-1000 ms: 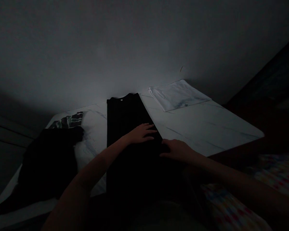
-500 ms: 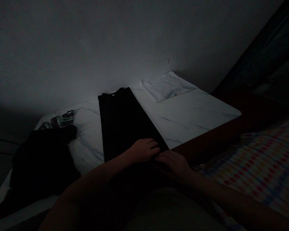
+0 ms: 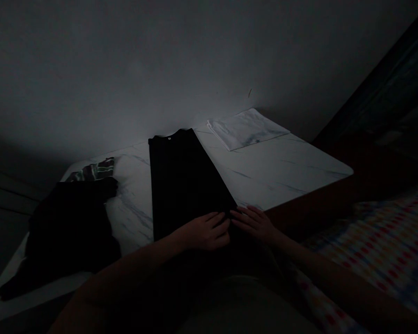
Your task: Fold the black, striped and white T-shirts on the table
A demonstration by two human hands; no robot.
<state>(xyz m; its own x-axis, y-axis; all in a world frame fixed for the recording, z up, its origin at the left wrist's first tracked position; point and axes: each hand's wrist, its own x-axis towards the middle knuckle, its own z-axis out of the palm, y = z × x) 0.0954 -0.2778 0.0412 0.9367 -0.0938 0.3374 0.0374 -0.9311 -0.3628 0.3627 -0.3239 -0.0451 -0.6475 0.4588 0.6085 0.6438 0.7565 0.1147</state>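
Across the near table edge, our two hands meet on black cloth

Our left hand [image 3: 209, 232] and right hand [image 3: 256, 223] rest on the lower part of the black shirt [image 3: 184, 181], fingers bent; we cannot tell whether either pinches it. Its neckline lies by the wall [image 3: 142, 69]. Left of it sits a black garment [image 3: 69, 227], beyond that a striped cloth [image 3: 94, 171]; right, a folded white garment [image 3: 247, 129].

Dim room, likely in a home: clothes [image 3: 69, 227] on 1 marble-patterned table [image 3: 282, 171], colourful checked fabric [image 3: 386, 250] alongside.

Black shirt's [image 3: 184, 176] lower end lost in shadow, label unreadable
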